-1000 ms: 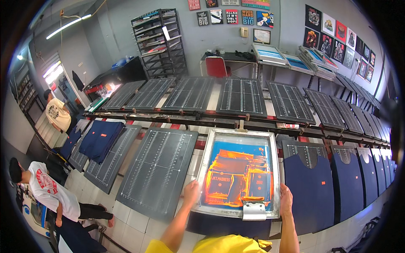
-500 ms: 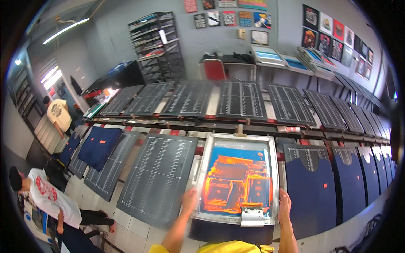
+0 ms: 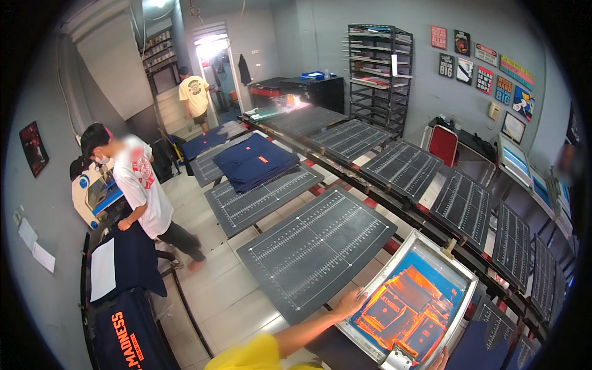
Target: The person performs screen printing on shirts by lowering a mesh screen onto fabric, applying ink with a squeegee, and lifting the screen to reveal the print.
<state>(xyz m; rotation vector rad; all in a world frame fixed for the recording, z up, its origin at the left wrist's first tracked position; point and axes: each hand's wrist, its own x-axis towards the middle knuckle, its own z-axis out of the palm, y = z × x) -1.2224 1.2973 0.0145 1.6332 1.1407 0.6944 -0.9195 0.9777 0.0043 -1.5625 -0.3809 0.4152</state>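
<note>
A silk-screen printing frame (image 3: 374,292) with blue mesh and smeared orange ink lies at the lower right, over a board with navy fabric (image 3: 333,346) showing beneath. My left hand (image 3: 349,304) grips its left rim, fingers closed around the edge. At the lower right edge of that rim, my right hand (image 3: 439,359) holds on; only its fingers show, the rest cut off by the picture's border. A metal-handled squeegee (image 3: 398,359) rests on the mesh at the near end, between my hands. A clamp (image 3: 449,248) sits at the frame's far end.
Left of the frame stands a dark gridded printing board (image 3: 317,250). Folded navy garments (image 3: 256,161) lie on another board. A person in a white shirt (image 3: 145,185) works at a machine on the left; another (image 3: 195,95) stands near the doorway. A drying rack (image 3: 377,80) stands behind.
The view has swung to the left, so the screen frame now appears lower and further right. Both hands stay on its sides. The person in white has turned toward the machine.
</note>
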